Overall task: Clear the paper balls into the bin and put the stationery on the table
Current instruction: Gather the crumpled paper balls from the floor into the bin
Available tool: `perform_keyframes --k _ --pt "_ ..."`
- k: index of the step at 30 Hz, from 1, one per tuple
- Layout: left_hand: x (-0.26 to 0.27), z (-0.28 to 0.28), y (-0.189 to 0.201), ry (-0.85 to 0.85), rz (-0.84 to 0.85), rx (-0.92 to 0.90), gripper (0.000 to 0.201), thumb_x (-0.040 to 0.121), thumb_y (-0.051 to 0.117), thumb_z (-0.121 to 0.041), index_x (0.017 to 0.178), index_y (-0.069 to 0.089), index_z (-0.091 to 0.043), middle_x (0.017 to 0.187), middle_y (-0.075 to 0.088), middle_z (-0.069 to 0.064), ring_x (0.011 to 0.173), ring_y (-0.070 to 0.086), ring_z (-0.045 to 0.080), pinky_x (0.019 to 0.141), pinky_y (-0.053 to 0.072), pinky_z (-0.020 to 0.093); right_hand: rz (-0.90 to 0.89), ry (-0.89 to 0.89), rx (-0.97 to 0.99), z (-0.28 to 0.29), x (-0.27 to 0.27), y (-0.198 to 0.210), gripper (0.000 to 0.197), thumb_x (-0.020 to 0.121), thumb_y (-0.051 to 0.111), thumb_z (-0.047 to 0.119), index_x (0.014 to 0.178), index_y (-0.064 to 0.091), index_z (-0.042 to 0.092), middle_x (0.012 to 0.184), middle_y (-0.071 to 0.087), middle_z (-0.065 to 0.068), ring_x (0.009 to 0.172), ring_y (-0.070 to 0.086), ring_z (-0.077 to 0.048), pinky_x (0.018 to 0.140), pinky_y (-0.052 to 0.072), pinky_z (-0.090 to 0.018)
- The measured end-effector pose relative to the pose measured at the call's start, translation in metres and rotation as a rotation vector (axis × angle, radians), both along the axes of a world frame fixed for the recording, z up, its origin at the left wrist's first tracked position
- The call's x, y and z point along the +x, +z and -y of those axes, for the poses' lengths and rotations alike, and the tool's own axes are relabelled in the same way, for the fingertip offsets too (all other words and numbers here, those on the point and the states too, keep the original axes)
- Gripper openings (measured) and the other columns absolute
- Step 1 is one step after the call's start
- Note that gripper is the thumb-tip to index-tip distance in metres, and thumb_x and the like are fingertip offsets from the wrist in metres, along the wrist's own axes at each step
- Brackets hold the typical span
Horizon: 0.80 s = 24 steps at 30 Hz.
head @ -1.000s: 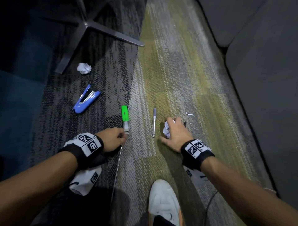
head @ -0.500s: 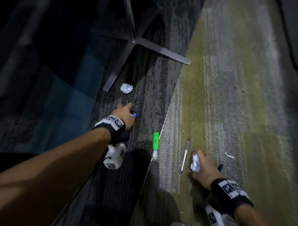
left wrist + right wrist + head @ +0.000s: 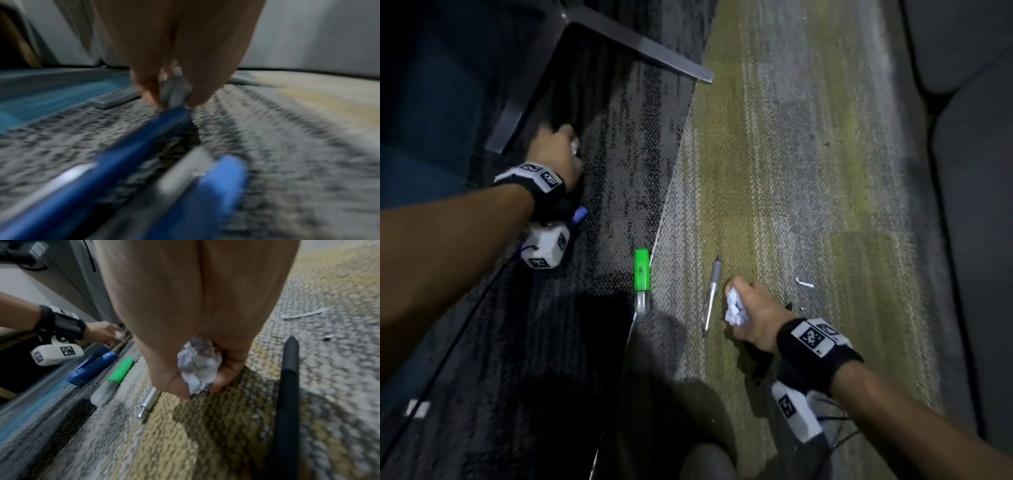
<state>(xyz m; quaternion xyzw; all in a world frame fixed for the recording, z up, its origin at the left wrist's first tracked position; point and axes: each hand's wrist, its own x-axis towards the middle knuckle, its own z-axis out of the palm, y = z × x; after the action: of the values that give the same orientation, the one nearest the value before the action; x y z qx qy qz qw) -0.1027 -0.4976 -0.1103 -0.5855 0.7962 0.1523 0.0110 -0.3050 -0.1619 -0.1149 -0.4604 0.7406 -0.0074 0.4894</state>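
since half a second ago, left hand [image 3: 558,150] reaches past the stapler [image 3: 92,368] and curls onto the far paper ball [image 3: 574,146]; right hand [image 3: 756,318] grips a second ball [image 3: 736,308] for binning; marker [image 3: 642,277] and pen [image 3: 710,294] lie on the carpet [image 3: 791,171].

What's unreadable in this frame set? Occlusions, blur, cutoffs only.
- Stapler: head view, mostly hidden under the left wrist; left wrist view, motion-blurred.
- Far paper ball: mostly covered by the left hand.
- Black pen: head view, almost all behind the right hand.
- Bin, tabletop: in no view.
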Motion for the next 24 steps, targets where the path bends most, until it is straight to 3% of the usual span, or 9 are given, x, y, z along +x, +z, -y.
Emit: perform_keyframes --k 2,5,9,12,15,18,20,22,24 --pt "-0.021 -0.017 0.019 -0.068 -0.093 0.023 0.021 0.083 0.049 -0.015 0.099 0.058 -0.004 0.11 0.056 0.029 0.095 0.057 0.046 0.08 0.046 0.043 -0.018 -0.003 0.033 0.001 0.001 0.001 0.05 0.072 0.069 0.017 0.111 0.038 0.022 0.107 0.035 -0.005 0.084 0.057 -0.031 0.081 0.048 -0.036" --pt "-0.053 -0.055 0.045 -0.306 -0.017 0.297 0.013 0.083 0.05 -0.022 0.084 0.06 -0.013 0.095 0.065 0.02 0.088 0.059 0.035 0.073 0.04 0.03 -0.017 0.006 0.043 0.001 0.001 0.003 0.048 0.071 0.069 0.019 0.105 0.036 0.028 0.105 0.035 -0.004 0.081 0.056 -0.029 0.081 0.049 -0.039" --pt "-0.062 -0.086 0.078 -0.429 -0.055 0.654 0.017 0.088 0.047 -0.013 0.084 0.063 -0.008 0.091 0.067 0.023 0.077 0.062 0.029 0.058 0.04 0.022 0.034 0.045 0.09 0.01 0.0 0.022 0.043 0.074 0.068 0.016 0.107 0.042 0.022 0.097 0.04 0.001 0.084 0.05 -0.021 0.078 0.044 -0.027" --pt "-0.044 -0.086 0.114 -0.105 -0.414 0.958 0.025 0.089 0.036 -0.008 0.072 0.053 -0.006 0.068 0.057 0.017 0.042 0.055 0.019 0.04 0.038 0.016 0.121 0.015 0.057 0.043 -0.02 0.051 0.043 0.07 0.071 0.025 0.104 0.046 0.015 0.089 0.05 -0.001 0.078 0.05 -0.016 0.078 0.047 -0.036" --pt "-0.008 -0.07 0.151 0.183 -0.634 1.052 0.027 0.091 0.035 -0.016 0.069 0.049 -0.009 0.067 0.051 0.01 0.058 0.063 0.024 0.054 0.051 0.025 0.128 -0.025 -0.137 0.11 -0.022 0.106 0.066 0.063 0.078 0.031 0.119 0.045 0.022 0.103 0.061 -0.007 0.09 0.062 -0.024 0.084 0.055 -0.043" --pt "0.035 -0.06 0.19 0.311 -0.822 1.099 0.019 0.088 0.036 -0.015 0.086 0.053 -0.007 0.077 0.056 0.012 0.066 0.07 0.031 0.055 0.059 0.031 0.283 0.004 -0.393 0.176 0.026 0.179 0.056 0.077 0.071 -0.001 0.124 0.041 0.001 0.096 0.055 -0.016 0.076 0.055 -0.017 0.065 0.053 -0.017" --pt "0.064 -0.058 0.214 0.37 -0.988 1.149 0.032 0.087 0.033 -0.016 0.108 0.054 -0.004 0.094 0.056 0.018 0.082 0.067 0.035 0.051 0.059 0.032 0.319 0.075 -0.595 0.211 0.073 0.214 0.05 0.078 0.069 -0.007 0.117 0.039 -0.015 0.093 0.045 -0.012 0.071 0.043 -0.01 0.06 0.043 -0.01" --pt "0.095 -0.058 0.236 0.373 -1.167 1.166 0.041 0.093 0.035 -0.028 0.119 0.056 -0.004 0.105 0.058 0.016 0.094 0.061 0.031 0.056 0.06 0.032 0.356 0.11 -0.711 0.237 0.123 0.233 0.053 0.077 0.073 0.003 0.117 0.041 -0.007 0.092 0.045 -0.008 0.075 0.044 -0.005 0.067 0.043 -0.015" --pt "0.132 -0.063 0.254 0.377 -1.274 1.094 0.049 0.093 0.041 -0.047 0.109 0.064 -0.007 0.096 0.07 0.008 0.085 0.068 0.019 0.067 0.061 0.032 0.391 0.183 -0.728 0.251 0.171 0.246 0.054 0.078 0.073 0.013 0.12 0.039 0.01 0.096 0.051 -0.001 0.081 0.049 -0.007 0.074 0.047 -0.025"
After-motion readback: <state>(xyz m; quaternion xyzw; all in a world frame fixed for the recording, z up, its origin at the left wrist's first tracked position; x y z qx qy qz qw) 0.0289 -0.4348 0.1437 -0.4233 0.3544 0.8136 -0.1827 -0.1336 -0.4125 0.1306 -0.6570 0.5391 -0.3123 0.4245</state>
